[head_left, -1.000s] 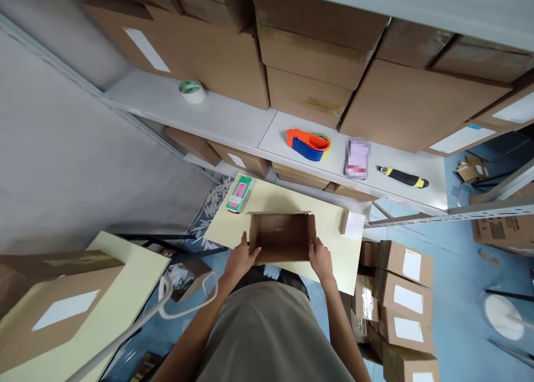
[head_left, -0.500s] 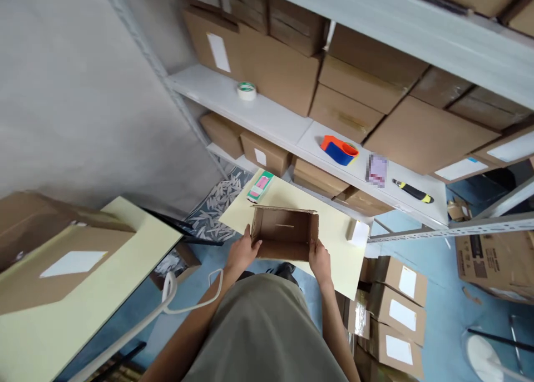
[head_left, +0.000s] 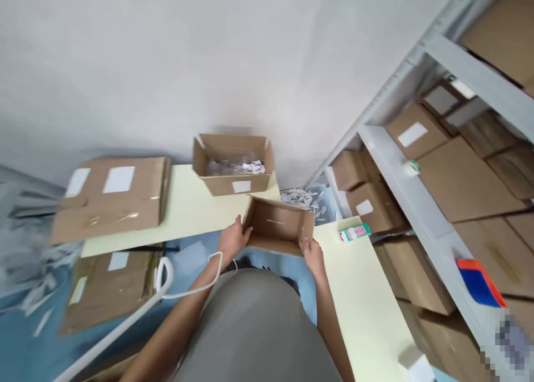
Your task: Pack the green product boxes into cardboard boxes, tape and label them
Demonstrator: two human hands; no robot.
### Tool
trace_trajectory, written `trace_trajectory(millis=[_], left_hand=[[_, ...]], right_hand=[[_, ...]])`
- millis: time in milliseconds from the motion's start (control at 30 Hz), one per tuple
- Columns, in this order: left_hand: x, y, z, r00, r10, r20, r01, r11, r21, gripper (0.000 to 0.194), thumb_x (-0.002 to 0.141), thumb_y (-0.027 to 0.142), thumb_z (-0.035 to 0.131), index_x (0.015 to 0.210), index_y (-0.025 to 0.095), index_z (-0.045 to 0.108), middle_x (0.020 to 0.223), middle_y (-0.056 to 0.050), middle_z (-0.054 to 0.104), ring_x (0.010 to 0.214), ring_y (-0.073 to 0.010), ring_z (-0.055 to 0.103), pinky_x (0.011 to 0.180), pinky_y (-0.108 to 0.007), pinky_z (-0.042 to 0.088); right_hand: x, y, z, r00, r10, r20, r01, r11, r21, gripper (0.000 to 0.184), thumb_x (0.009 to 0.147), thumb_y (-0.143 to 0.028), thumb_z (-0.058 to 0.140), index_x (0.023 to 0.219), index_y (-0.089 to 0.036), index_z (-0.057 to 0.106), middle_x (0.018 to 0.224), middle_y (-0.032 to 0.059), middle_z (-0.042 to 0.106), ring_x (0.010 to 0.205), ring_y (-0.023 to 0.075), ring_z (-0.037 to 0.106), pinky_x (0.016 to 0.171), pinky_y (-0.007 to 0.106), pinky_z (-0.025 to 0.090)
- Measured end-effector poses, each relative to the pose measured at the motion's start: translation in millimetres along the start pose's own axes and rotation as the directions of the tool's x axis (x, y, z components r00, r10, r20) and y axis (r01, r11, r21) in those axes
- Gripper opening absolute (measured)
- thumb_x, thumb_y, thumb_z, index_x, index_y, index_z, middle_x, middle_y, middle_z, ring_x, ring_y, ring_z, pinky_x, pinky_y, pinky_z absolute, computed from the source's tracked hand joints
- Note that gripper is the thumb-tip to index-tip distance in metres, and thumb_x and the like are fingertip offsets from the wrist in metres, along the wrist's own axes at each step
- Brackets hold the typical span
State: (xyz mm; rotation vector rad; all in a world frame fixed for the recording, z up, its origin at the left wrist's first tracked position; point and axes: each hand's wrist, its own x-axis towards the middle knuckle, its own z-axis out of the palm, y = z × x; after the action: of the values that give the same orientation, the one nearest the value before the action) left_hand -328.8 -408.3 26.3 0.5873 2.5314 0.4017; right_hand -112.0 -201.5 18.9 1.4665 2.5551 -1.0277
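An open cardboard box (head_left: 275, 218) is held out in front of my body, its inside facing up toward me. My left hand (head_left: 234, 238) grips its left wall, thumb over the edge. On the right wall, my right hand (head_left: 312, 254) is closed around the near corner. Beyond the held box, a larger open carton (head_left: 234, 184) stands on the pale yellow table (head_left: 189, 198), with clear plastic and white bits inside. To the right, a green and pink packet (head_left: 354, 233) lies on another pale yellow tabletop (head_left: 362, 293).
Flattened cardboard (head_left: 112, 196) lies on the left table. A white tubular arm (head_left: 112, 332) curves up at lower left. At the right, a metal shelf (head_left: 425, 187) carries boxes, a tape roll (head_left: 412, 168) and an orange-blue holder (head_left: 479, 283). White scraps (head_left: 302, 198) lie beyond the tables.
My view has swung left, away from the shelf, bringing the left table and larger carton into sight. The box has stayed in both hands and now hangs nearer the left table.
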Motion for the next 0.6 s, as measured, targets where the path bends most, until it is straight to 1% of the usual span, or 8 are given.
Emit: trace_trajectory(millis=[67,133,200,267,367,433,500,600], left_hand=[[0.5,-36.5,-12.7,0.997,-0.056,-0.056,0.053,0.997,-0.055,0.065,0.108,0.042,0.052,0.162,0.005,0.045,0.123,-0.025,0.082,0.12,-0.0387,0.078,0.096,-0.04,0.057],[0.7,-66.4,-20.9,0.988,-0.114,-0.108,0.105,0.99,-0.091,0.065,0.108,0.042,0.053,0.161,0.005,0.046,0.122,-0.024,0.082,0.12,-0.0384,0.078,0.096,-0.04,0.057],[2.0,-88.5,-26.0,0.976,-0.164,-0.141,0.148,0.982,-0.117,0.066,0.107,0.042,0.054,0.16,0.005,0.047,0.119,-0.024,0.082,0.119,-0.0385,0.078,0.096,-0.04,0.057],[4.6,-103.7,-29.4,0.967,-0.197,-0.162,0.174,0.974,-0.142,0.065,0.106,0.043,0.055,0.158,0.005,0.048,0.118,-0.023,0.082,0.119,-0.0385,0.078,0.097,-0.041,0.057],[11.4,-116.8,-33.6,0.957,-0.224,-0.182,0.191,0.964,-0.184,0.064,0.106,0.045,0.056,0.157,0.006,0.049,0.118,-0.023,0.082,0.12,-0.0384,0.078,0.096,-0.04,0.057],[17.4,-121.3,-36.4,0.952,-0.239,-0.189,0.2,0.958,-0.207,0.063,0.106,0.045,0.056,0.156,0.007,0.05,0.118,-0.023,0.082,0.12,-0.0382,0.078,0.096,-0.04,0.057],[24.3,-123.0,-39.6,0.95,-0.253,-0.18,0.212,0.952,-0.219,0.062,0.107,0.045,0.056,0.155,0.007,0.05,0.117,-0.023,0.082,0.119,-0.0381,0.078,0.096,-0.04,0.057],[35.1,-121.1,-45.3,0.951,-0.278,-0.134,0.244,0.943,-0.228,0.062,0.107,0.044,0.056,0.155,0.005,0.05,0.116,-0.024,0.082,0.117,-0.0389,0.079,0.096,-0.04,0.057]], right_hand=[[17.1,-33.8,22.0,0.995,-0.078,0.059,0.077,0.997,0.018,0.054,0.113,-0.048,0.039,0.109,-0.016,0.083,0.112,0.0209,0.083,0.114,0.0321,0.079,0.09,0.033,0.057],[31.0,-64.9,41.1,0.982,-0.153,0.114,0.149,0.988,0.039,0.056,0.113,-0.051,0.041,0.109,-0.015,0.083,0.11,0.0203,0.084,0.116,0.0315,0.078,0.093,0.033,0.057],[42.3,-91.6,55.9,0.971,-0.184,0.154,0.181,0.983,0.031,0.056,0.113,-0.051,0.041,0.11,-0.015,0.083,0.108,0.0198,0.084,0.117,0.031,0.077,0.095,0.033,0.057],[51.9,-113.0,66.3,0.966,-0.186,0.181,0.19,0.982,-0.006,0.054,0.113,-0.05,0.042,0.112,-0.014,0.083,0.109,0.0192,0.084,0.119,0.0305,0.076,0.096,0.032,0.056],[64.0,-135.8,75.6,0.961,-0.196,0.193,0.21,0.976,-0.052,0.052,0.114,-0.047,0.041,0.114,-0.016,0.083,0.113,0.0181,0.084,0.119,0.0298,0.076,0.096,0.031,0.054],[71.5,-146.7,79.6,0.959,-0.204,0.198,0.223,0.972,-0.077,0.052,0.114,-0.046,0.041,0.112,-0.016,0.083,0.112,0.0178,0.084,0.115,0.0301,0.077,0.093,0.031,0.054],[79.1,-155.7,82.7,0.958,-0.197,0.208,0.224,0.968,-0.111,0.051,0.114,-0.045,0.041,0.106,-0.016,0.083,0.107,0.0178,0.084,0.109,0.0309,0.078,0.091,0.032,0.054],[91.3,-167.0,85.9,0.958,-0.177,0.226,0.211,0.968,-0.134,0.049,0.114,-0.045,0.044,0.102,-0.017,0.082,0.102,0.0169,0.083,0.105,0.0315,0.078,0.09,0.032,0.053]])
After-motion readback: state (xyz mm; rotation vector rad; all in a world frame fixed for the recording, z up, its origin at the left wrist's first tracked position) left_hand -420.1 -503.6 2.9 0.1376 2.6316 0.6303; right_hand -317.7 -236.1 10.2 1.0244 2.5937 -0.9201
